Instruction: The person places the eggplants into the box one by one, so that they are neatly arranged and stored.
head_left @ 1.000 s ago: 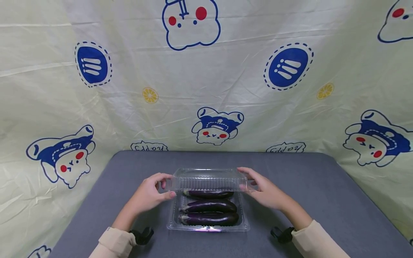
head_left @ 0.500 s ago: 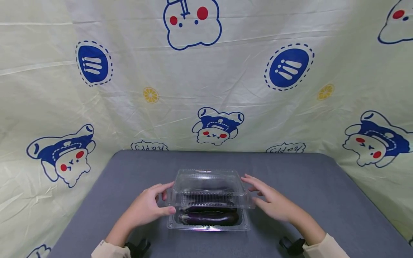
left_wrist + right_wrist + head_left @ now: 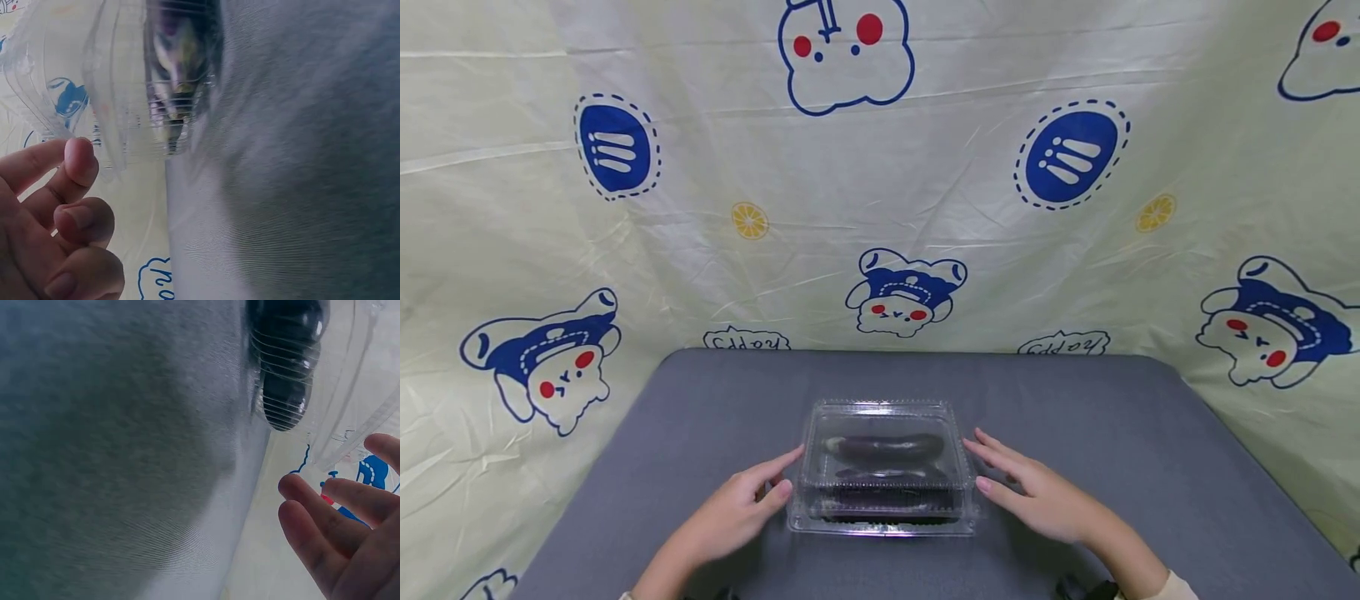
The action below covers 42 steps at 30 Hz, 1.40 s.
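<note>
A clear plastic clamshell box [image 3: 883,530] sits on the table, its hinged lid [image 3: 880,409] folded down over the base, with the front edge slightly raised. Dark purple eggplants [image 3: 887,451] lie inside, seen through the plastic. At the box's left side is my left hand [image 3: 730,512], index fingertip right at the lid's edge and the other fingers loosely bent. My right hand [image 3: 1045,500] is at the right side, fingers spread and fairly straight, tips close to the lid. The wrist views show an eggplant's stem end [image 3: 178,56] on the left and rounded ends [image 3: 287,394] on the right.
A grey cloth-covered table [image 3: 1097,417] lies under the box. Behind it hangs a pale curtain [image 3: 925,183] printed with blue cartoon figures. A black wrist strap [image 3: 1086,588] shows at my right wrist.
The lid has swung down toward me from a raised position and now covers the eggplants. Both hands have followed it down and nearer; the right fingers have let go of its edge.
</note>
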Each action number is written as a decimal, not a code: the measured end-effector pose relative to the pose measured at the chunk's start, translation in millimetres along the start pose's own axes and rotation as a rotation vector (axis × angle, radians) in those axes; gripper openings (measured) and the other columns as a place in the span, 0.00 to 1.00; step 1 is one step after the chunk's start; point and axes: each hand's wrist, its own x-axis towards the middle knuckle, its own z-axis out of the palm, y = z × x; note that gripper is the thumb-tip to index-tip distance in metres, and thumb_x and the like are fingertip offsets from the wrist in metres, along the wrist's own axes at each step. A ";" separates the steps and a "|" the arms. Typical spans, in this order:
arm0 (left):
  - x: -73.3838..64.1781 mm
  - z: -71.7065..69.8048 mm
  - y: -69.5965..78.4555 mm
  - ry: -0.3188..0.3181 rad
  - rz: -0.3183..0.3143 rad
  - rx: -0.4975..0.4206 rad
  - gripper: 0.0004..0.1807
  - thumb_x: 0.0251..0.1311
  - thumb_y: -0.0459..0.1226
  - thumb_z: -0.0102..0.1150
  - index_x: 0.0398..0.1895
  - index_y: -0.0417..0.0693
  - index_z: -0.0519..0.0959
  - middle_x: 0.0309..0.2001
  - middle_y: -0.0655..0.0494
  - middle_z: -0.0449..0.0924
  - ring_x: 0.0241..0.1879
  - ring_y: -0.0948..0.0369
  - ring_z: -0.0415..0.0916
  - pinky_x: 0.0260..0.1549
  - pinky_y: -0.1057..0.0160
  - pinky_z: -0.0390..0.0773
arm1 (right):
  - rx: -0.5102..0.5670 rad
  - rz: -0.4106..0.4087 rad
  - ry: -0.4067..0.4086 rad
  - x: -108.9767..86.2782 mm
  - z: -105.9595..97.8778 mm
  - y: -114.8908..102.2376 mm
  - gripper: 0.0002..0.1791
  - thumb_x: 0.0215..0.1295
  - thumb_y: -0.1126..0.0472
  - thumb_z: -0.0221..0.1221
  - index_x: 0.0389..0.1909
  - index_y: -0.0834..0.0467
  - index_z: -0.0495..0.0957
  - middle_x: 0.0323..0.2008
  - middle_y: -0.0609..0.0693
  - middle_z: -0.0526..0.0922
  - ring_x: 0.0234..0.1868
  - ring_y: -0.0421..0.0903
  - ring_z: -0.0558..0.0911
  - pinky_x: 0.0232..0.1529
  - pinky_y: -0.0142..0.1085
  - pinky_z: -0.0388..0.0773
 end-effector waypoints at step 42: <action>-2.7 42.2 3.9 -0.069 -0.235 -0.790 0.43 0.66 0.25 0.44 0.80 0.51 0.39 0.23 0.55 0.75 0.11 0.68 0.62 0.13 0.71 0.65 | 0.792 -0.051 -0.233 1.8 38.9 17.0 0.45 0.76 0.65 0.48 0.79 0.55 0.25 0.24 0.47 0.76 0.23 0.37 0.76 0.26 0.28 0.77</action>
